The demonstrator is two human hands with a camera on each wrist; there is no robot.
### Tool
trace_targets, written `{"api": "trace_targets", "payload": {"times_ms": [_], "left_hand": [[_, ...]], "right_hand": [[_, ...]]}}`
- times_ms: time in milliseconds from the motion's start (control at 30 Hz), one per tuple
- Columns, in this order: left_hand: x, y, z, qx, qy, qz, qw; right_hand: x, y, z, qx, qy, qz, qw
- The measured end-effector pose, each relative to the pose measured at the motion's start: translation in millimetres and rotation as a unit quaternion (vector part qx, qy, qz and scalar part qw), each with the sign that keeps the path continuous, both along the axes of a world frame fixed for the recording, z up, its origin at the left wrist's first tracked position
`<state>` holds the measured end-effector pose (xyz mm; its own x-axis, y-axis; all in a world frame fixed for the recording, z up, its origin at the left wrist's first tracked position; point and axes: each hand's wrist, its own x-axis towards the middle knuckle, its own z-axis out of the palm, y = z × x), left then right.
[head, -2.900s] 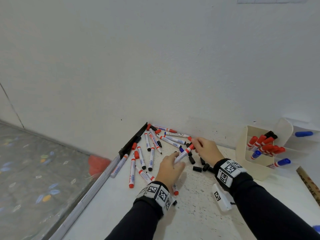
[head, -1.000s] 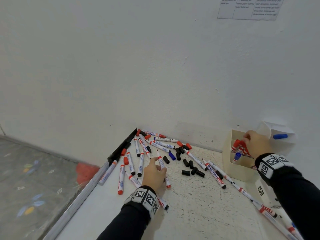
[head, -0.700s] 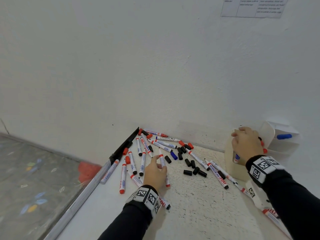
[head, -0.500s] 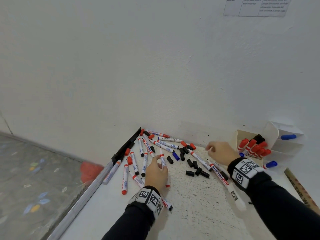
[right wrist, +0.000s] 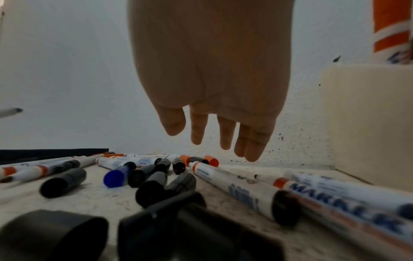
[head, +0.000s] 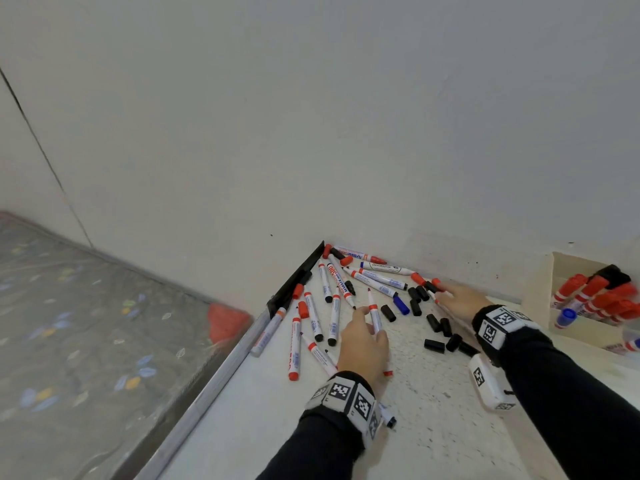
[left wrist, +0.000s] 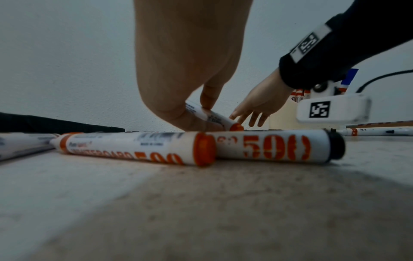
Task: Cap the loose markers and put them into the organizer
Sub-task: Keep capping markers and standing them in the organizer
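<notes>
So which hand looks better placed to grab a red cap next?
The right hand: its open fingers hover by the red caps near the wall, while the left hand holds an uncapped marker.

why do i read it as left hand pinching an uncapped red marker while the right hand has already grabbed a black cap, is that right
Not quite. The left hand does pinch the uncapped red marker, but the right hand holds nothing. The right wrist view shows its fingers straight and apart, above the loose black caps on the table, touching none.
</notes>
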<state>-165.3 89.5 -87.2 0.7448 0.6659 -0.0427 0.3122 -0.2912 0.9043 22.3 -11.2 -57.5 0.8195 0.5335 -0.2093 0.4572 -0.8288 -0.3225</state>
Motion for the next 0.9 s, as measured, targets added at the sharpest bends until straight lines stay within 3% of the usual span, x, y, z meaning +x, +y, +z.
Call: {"api": "trace_targets", "payload": {"times_ms": [467, 667, 900], "left_hand": [[5.2, 0.1, -11.2, 0.001, -0.003, 0.009, 1.0], [2.9, -0.6, -5.6, 0.007, -0.003, -0.007, 1.0], [3.5, -0.7, -1.5, 0.042, -0.011, -0.041, 0.998]], "right_hand": [[20.5, 26.5, -5.6, -0.005, 0.005, -0.046, 0.999], [17.2, 11.3, 5.2, 0.211, -0.066, -0.122, 0.968], [-16.5, -2.8, 28.0, 0.309, -0.036, -0.064, 0.948]]}}
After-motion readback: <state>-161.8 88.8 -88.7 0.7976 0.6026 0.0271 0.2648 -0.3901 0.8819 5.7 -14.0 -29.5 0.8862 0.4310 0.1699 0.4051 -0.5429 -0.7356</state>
